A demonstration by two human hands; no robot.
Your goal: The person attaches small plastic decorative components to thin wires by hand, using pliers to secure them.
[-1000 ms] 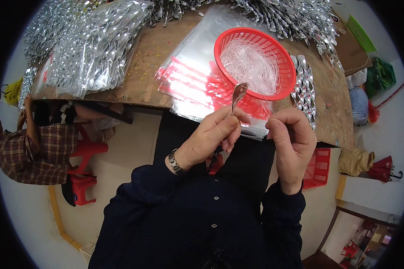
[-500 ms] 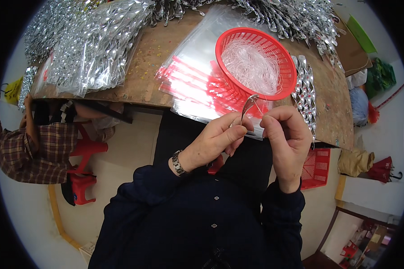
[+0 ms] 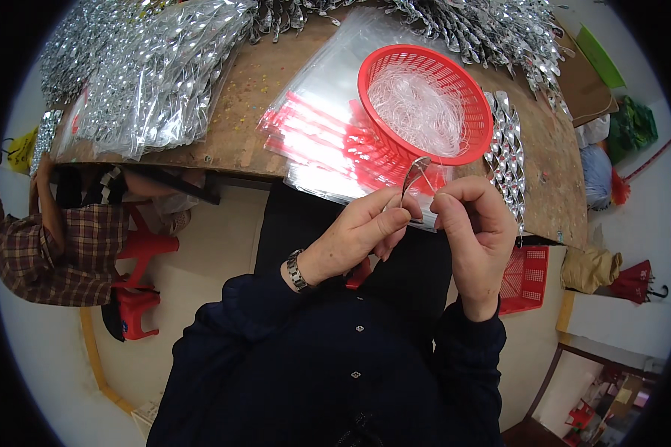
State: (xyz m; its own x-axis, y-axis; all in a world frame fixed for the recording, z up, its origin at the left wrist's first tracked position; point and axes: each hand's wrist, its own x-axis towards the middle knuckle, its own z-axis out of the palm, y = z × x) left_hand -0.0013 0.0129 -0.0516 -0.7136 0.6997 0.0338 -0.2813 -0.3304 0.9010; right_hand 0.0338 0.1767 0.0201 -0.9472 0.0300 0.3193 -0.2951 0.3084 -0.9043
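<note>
Between the thumb and fingers of my left hand (image 3: pixel 369 231), a thin, curved silver strip (image 3: pixel 411 176) is pinched, its tip pointing up. My right hand (image 3: pixel 479 235) is closed in a pinch just beside it. A fine pale thread (image 3: pixel 426 176) runs from the strip's tip toward my right fingertips; its end is hidden there. Right behind my hands stands a red plastic basket (image 3: pixel 364 80) holding a tangle of clear threads (image 3: pixel 417 108). It rests on flat clear plastic bags (image 3: pixel 317 93) with red printed bands.
Twisted silver ornaments (image 3: pixel 507 141) lie right of the basket, with larger heaps (image 3: pixel 171 74) at the left and back of the wooden table (image 3: pixel 257 97). A person in a checked shirt (image 3: pixel 60 253) sits at the left by red stools (image 3: pixel 138 302). A red crate (image 3: pixel 525 279) stands below, at right.
Almost nothing differs. Both hands keep their pinch on the strip and thread, with only a very slight shift.
</note>
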